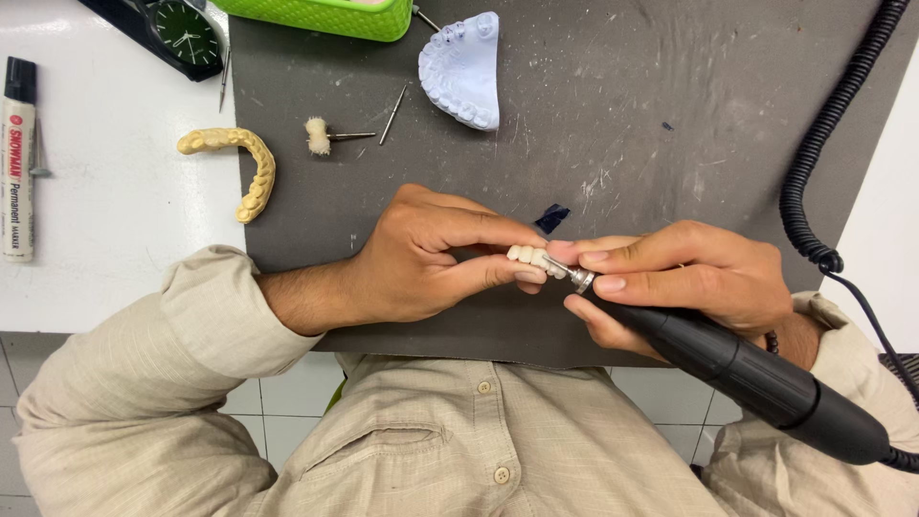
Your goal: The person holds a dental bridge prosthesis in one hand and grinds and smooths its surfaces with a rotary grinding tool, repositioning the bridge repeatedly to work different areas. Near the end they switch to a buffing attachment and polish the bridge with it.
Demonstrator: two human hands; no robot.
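My left hand [431, 254] pinches a small white row of false teeth [532, 257] between thumb and fingers, over the dark grey mat [670, 115]. My right hand [680, 278] grips a black rotary handpiece [756, 373] like a pen. Its metal tip [574, 278] touches the right end of the teeth. The handpiece body runs down to the right past my wrist, and a black coiled cable [814, 163] leads off from it.
A pale blue dental cast [464, 72] lies on the mat at the top. A yellow arch cast [244, 168], a brush bur [321, 136], a thin bur [392, 115], a marker pen [17, 158], a wristwatch [187, 33] and a green basket [325, 14] lie at upper left.
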